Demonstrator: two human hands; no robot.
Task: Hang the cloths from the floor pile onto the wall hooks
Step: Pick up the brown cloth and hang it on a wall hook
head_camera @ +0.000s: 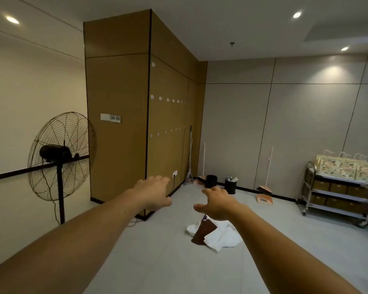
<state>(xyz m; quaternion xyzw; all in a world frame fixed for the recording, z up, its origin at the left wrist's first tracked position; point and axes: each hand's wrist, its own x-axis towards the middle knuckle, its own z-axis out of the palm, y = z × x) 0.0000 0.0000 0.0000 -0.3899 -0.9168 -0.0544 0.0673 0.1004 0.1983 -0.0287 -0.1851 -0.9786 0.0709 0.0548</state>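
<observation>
A small pile of cloths (216, 235), white ones and a brown one, lies on the grey floor ahead of me. Both my arms stretch forward, palms down. My left hand (152, 192) is held out with straight fingers and holds nothing, left of the pile. My right hand (218, 203) hovers above the far edge of the pile, fingers spread and empty. Rows of round white wall hooks (167, 100) run along the brown panelled wall, and a lower row of hooks (165, 132) sits beneath them. All the hooks are bare.
A tall standing fan (61, 155) stands at the left with its cable on the floor. Two black bins (211, 181), brooms and dustpans (263, 197) line the far wall. A metal cart (338, 189) with baskets and paper bags is at the right.
</observation>
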